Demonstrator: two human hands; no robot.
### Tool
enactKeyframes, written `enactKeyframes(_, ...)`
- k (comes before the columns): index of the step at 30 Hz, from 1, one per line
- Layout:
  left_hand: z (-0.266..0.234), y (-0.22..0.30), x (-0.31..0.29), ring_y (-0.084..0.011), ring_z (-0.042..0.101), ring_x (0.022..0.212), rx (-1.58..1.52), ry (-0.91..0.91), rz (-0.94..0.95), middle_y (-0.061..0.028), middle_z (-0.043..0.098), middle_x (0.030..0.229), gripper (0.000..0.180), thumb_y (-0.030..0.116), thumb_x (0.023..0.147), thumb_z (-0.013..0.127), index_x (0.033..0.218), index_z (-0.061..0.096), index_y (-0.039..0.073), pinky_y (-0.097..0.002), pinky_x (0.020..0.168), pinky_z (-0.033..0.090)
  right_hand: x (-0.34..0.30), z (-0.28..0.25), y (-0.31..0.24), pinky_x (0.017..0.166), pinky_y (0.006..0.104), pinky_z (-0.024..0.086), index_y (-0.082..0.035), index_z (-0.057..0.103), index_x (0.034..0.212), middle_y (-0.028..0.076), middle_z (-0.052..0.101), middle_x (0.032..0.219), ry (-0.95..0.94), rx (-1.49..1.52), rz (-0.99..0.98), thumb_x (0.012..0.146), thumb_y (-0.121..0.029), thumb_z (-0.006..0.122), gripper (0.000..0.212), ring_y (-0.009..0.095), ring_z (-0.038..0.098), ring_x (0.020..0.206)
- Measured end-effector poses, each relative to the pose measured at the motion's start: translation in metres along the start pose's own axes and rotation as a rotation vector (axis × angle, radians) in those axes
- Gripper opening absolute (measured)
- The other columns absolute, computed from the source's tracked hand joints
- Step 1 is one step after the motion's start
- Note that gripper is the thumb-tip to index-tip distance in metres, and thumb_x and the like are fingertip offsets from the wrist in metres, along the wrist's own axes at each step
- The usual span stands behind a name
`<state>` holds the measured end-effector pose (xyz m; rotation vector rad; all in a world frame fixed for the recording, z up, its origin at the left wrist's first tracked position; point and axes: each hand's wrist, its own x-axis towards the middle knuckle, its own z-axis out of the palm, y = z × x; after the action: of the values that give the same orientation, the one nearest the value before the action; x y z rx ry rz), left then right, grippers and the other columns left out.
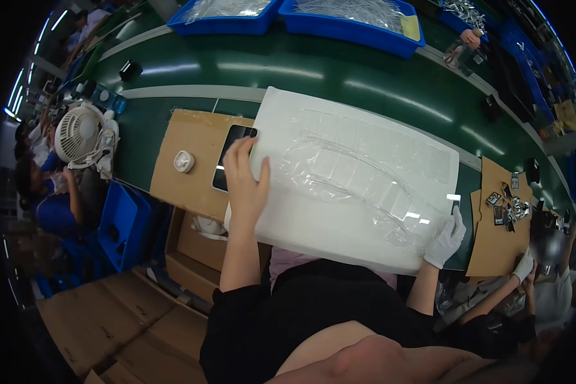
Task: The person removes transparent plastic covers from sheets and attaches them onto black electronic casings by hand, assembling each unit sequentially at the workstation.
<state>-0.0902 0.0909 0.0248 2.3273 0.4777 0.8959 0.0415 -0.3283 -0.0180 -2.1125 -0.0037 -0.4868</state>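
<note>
A white padded sheet (365,249) lies across the bench in front of me, with clear plastic film bags (345,173) spread over it. My bare left hand (246,176) rests at the sheet's left edge, fingers stretched and thumb apart. Beside its fingertips, a dark-screened phone (223,160) lies partly covered on brown cardboard. My right hand (447,242), in a white glove, is at the sheet's lower right corner with its fingers bent together. A small shiny piece (454,203) shows at those fingertips; its kind is unclear.
A white tape roll (184,161) sits on the cardboard (173,137). Blue bins (352,24) of clear plastic pieces stand along the far side. At right, small metal parts (512,210) lie on cardboard near a co-worker's gloved hand (523,267). A white fan (78,134) stands at left.
</note>
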Motion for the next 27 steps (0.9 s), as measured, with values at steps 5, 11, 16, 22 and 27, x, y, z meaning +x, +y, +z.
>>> enactKeyframes(5,-0.002,-0.076,-0.030,-0.0349,0.054,0.120,0.508,0.090,-0.275,-0.0178,0.057,0.132,0.060,0.028,0.087,0.071,0.138,0.050,0.003,-0.0458,0.108,0.039,0.003,0.004,-0.002,0.103,0.0305,0.047,0.000,0.062,0.130,0.012,0.065,0.128,-0.062,0.101,0.072,0.104,-0.012,0.049,0.031,0.020,0.062,0.115)
enactKeyframes(11,0.007,-0.073,-0.021,-0.0359,0.056,0.114,0.572,0.135,-0.292,-0.0191,0.059,0.129,0.075,0.038,0.084,0.073,0.143,0.044,0.002,-0.0474,0.106,0.039,0.001,0.002,0.004,0.103,0.0320,0.046,0.001,0.064,0.126,0.011,0.064,0.123,-0.026,0.120,0.063,0.102,-0.009,0.050,0.029,0.021,0.061,0.112)
enactKeyframes(16,0.005,-0.071,-0.016,-0.0355,0.056,0.111,0.588,0.122,-0.385,-0.0192,0.060,0.127,0.078,0.040,0.081,0.074,0.142,0.044,0.001,-0.0465,0.105,0.040,0.002,0.001,0.006,0.103,0.0321,0.047,0.000,0.064,0.125,0.011,0.065,0.122,0.010,0.150,0.068,0.102,-0.008,0.051,0.028,0.022,0.062,0.111)
enactKeyframes(22,0.006,-0.077,-0.021,-0.0355,0.056,0.110,0.597,0.153,-0.343,-0.0189,0.060,0.127,0.081,0.041,0.080,0.075,0.143,0.042,0.001,-0.0457,0.104,0.040,0.001,0.000,0.013,0.102,0.0304,0.048,0.000,0.061,0.130,0.010,0.066,0.120,0.000,0.211,0.071,0.102,-0.008,0.053,0.031,0.020,0.064,0.108)
enactKeyframes(27,0.008,-0.081,-0.024,-0.0359,0.056,0.112,0.577,0.181,-0.315,-0.0189,0.059,0.128,0.082,0.040,0.081,0.075,0.144,0.039,0.001,-0.0456,0.104,0.041,-0.002,-0.002,0.004,0.097,0.0265,0.050,-0.002,0.050,0.144,0.006,0.064,0.112,0.005,0.297,0.133,0.101,-0.007,0.056,0.044,0.016,0.063,0.099)
